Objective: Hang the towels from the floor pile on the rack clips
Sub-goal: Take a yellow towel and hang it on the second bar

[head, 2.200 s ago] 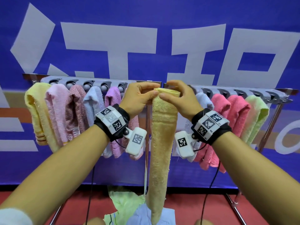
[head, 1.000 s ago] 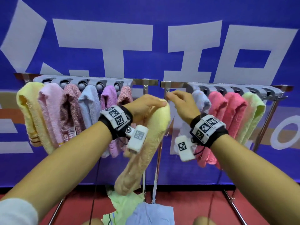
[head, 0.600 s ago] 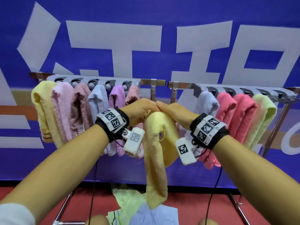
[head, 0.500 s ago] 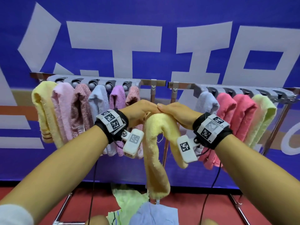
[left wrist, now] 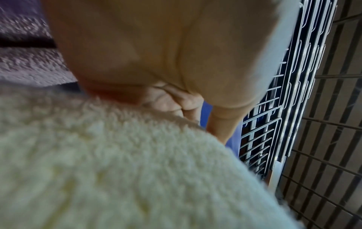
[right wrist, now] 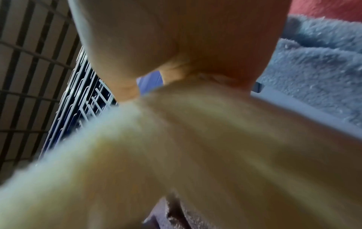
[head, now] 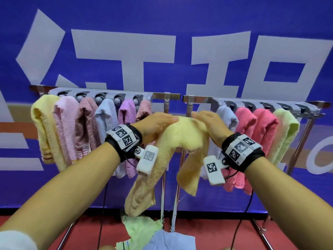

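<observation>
A pale yellow towel (head: 183, 136) hangs doubled over between my two hands, both ends dangling in front of the gap between the two racks. My left hand (head: 162, 121) grips its left side, fingers curled over the top. My right hand (head: 201, 118) grips its right side the same way. Both hands are a little below the grey clip bars (head: 100, 94). In the left wrist view the towel (left wrist: 117, 170) fills the frame under the left hand (left wrist: 176, 105). In the right wrist view the blurred towel (right wrist: 195, 147) runs from the right hand (right wrist: 176, 72).
The left rack holds several towels (head: 104, 123); the right rack (head: 270, 105) holds a light blue, two pink and a green one (head: 284, 134). On the red floor below lie a green towel (head: 142, 230) and a blue towel (head: 171, 240). Rack legs (head: 163, 177) stand behind the hanging towel.
The yellow towel, earlier held stretched up at the bar, has come down and been folded over. My hands have since moved apart, spreading the fold so two ends hang.
</observation>
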A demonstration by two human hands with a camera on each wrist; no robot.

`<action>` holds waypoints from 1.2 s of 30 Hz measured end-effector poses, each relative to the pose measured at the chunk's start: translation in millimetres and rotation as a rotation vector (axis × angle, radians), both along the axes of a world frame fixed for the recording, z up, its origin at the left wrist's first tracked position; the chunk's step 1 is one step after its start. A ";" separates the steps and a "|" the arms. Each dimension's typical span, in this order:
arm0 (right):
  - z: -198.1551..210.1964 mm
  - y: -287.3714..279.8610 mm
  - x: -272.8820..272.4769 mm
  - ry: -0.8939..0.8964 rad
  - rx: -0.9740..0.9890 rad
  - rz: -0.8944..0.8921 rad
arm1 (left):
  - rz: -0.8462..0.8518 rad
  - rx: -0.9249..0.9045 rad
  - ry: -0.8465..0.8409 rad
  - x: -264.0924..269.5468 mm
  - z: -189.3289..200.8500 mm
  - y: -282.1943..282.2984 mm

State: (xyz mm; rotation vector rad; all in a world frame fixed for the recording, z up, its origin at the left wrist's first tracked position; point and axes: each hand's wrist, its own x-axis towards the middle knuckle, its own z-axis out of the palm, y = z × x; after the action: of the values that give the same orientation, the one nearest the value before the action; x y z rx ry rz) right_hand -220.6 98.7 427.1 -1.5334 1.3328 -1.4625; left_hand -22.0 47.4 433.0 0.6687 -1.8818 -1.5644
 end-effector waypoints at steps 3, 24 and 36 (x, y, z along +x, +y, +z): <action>-2.1 0.3 15.6 -0.054 0.041 0.148 | -0.034 -0.047 -0.027 -8.2 7.9 6.0; 15.6 12.6 -4.6 -0.083 0.077 0.178 | -0.033 -0.029 0.022 -15.7 10.8 5.0; 31.7 56.8 -88.5 -0.249 0.036 -0.074 | -0.090 -0.036 0.132 -122.5 28.1 34.3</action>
State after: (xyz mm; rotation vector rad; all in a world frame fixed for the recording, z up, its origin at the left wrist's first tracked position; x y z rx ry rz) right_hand -309.1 155.5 458.9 -1.2444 1.2701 -1.6078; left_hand -144.5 81.7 461.1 0.4592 -1.8597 -1.5861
